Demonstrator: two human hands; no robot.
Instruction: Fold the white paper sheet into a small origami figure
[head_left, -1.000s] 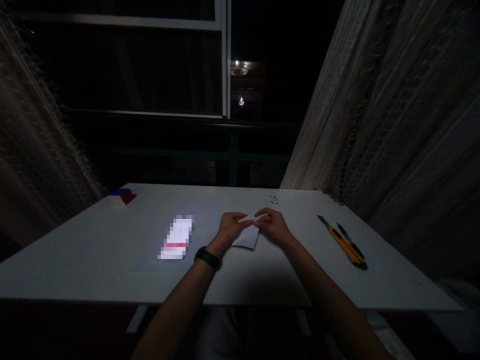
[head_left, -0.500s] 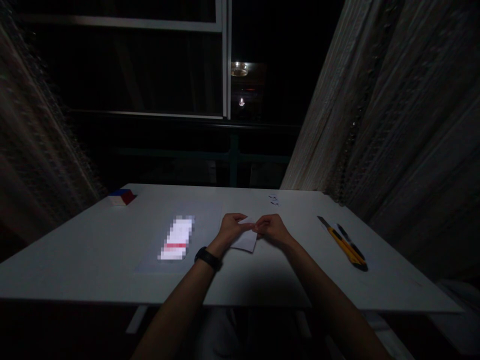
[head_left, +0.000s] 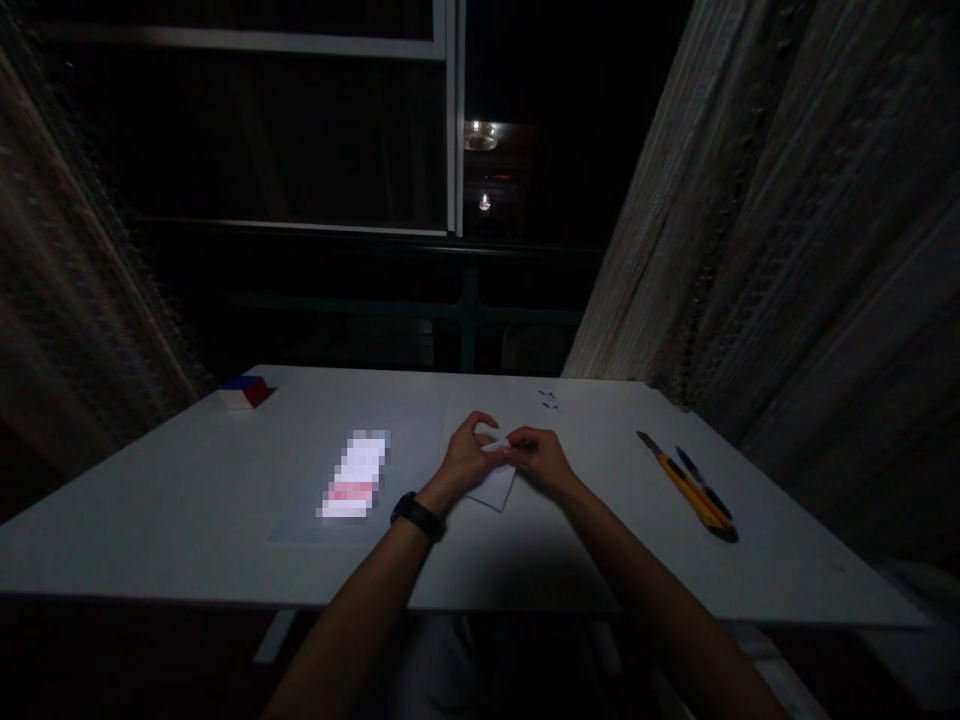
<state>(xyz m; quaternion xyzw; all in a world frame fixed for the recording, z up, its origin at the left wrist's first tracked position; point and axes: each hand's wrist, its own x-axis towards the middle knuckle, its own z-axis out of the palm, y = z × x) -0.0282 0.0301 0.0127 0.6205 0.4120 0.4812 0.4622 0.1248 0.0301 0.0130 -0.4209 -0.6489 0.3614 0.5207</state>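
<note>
A small folded piece of white paper (head_left: 493, 488) is between my two hands over the middle of the table. My left hand (head_left: 466, 457), with a black watch (head_left: 418, 516) on its wrist, has its thumb across the paper's upper part. Its index finger arches above, apart from the thumb, and its lower fingers are partly hidden. My right hand (head_left: 541, 458) is closed in a pinch at the paper's upper right, its fingertips close to my left thumb. The hands cover the paper's top edge.
On the white table (head_left: 585, 560), a yellow utility knife (head_left: 696, 498) and a dark pen (head_left: 701, 478) lie at right. Small paper scraps (head_left: 549, 401) are at the back. A lit phone screen (head_left: 356, 475) lies left, and a coloured puzzle cube (head_left: 244, 393) stands far left.
My left fingers have lifted and spread away from the thumb. My right fingers have curled in more tightly. The visible part of the paper has turned slightly and now shows a pointed lower corner.
</note>
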